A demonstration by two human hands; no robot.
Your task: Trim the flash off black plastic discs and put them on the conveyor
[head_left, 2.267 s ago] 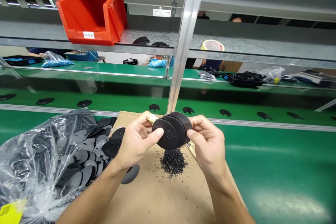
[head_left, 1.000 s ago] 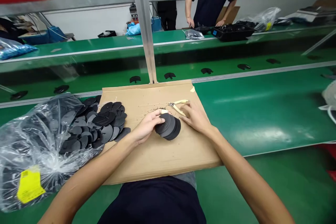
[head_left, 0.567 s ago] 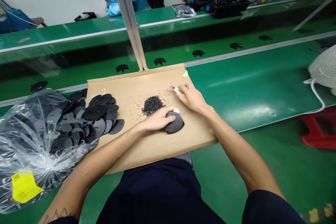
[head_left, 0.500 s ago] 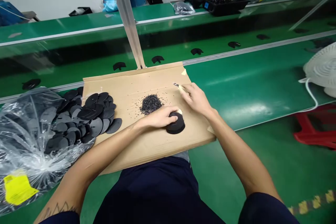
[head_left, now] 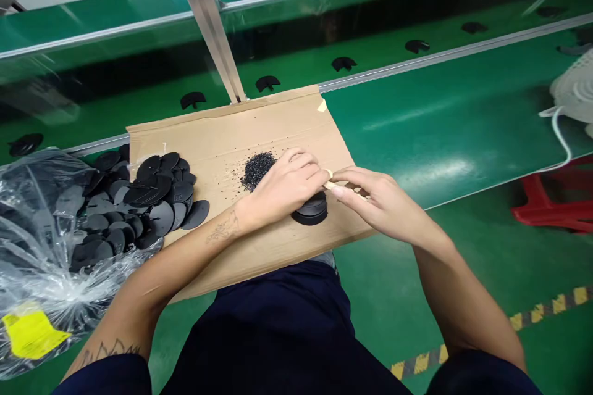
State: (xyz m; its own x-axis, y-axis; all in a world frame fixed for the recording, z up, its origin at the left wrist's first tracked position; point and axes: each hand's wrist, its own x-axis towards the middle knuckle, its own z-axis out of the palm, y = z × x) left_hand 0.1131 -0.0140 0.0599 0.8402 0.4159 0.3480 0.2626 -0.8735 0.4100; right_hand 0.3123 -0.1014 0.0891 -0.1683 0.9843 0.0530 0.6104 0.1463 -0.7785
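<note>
A short stack of black oval discs (head_left: pixel 311 210) rests on the cardboard sheet (head_left: pixel 227 259). My left hand (head_left: pixel 294 176) is over this stack, fingers bent and closed; its palm side is hidden. My right hand (head_left: pixel 377 200) reaches in from the right, its thumb and fingers pinched around a small pale-yellow piece, seemingly the handle of a small tool. Both sets of fingertips meet above the stack, where a pale cover (head_left: pixel 328 175) shows at a fingertip. Beside my left hand lies a pile of black shavings (head_left: pixel 258 170).
Many loose black discs (head_left: pixel 160 194) spread from a clear plastic bag (head_left: pixel 41 253) at the left. Behind the cardboard, a green conveyor carries several notched black parts (head_left: pixel 267 83). A metal post (head_left: pixel 204 18) rises there. A white fan (head_left: pixel 574 86) and red stool (head_left: pixel 556 197) are at the right.
My left hand has shifted off the stack's top, and my right hand has come in to meet it. The tool's metal tip, visible earlier, is now hidden. The view has tilted down.
</note>
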